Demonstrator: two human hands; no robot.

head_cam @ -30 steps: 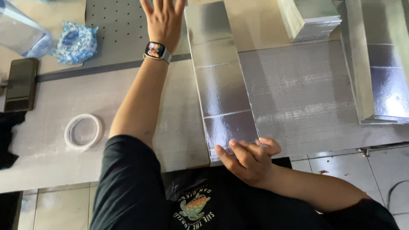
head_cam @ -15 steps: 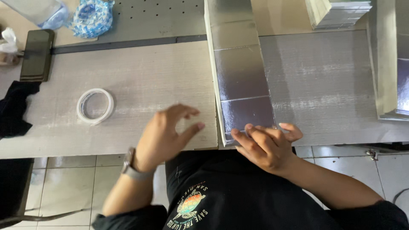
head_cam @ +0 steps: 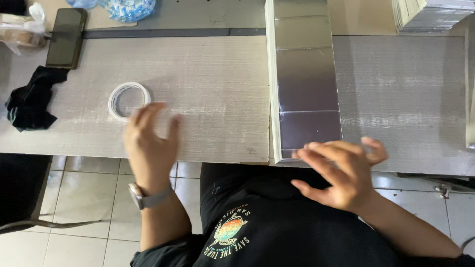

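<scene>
So the left hand (head_cam: 148, 141) has come all the way back: a second ago it was stretched out to the far side of the table (head_cam: 217, 94), half a second ago it was already back over the near edge, and now it hovers with its fingers spread just beside the white tape roll (head_cam: 129, 101), fingertips right by the ring's near rim. It's blurry, so I can't tell if they're touching it, but the grip is apart and holding nothing. The tape roll itself lies flat on the table and hasn't budged across the three shots. The right hand (head_cam: 341, 173) has stayed put on the near end of the long silver foil-faced strip (head_cam: 304, 79), fingers loosely spread, resting on the end of the strip rather than clamped round it. The strip runs straight away from the person to the far edge of view. My read is the long reach is over and the tape is what the left hand is after. Off to the left there's a dark phone (head_cam: 66, 37), a crumpled black cloth (head_cam: 33, 99), and a blue-and-white bag (head_cam: 127, 9) up top.
</scene>
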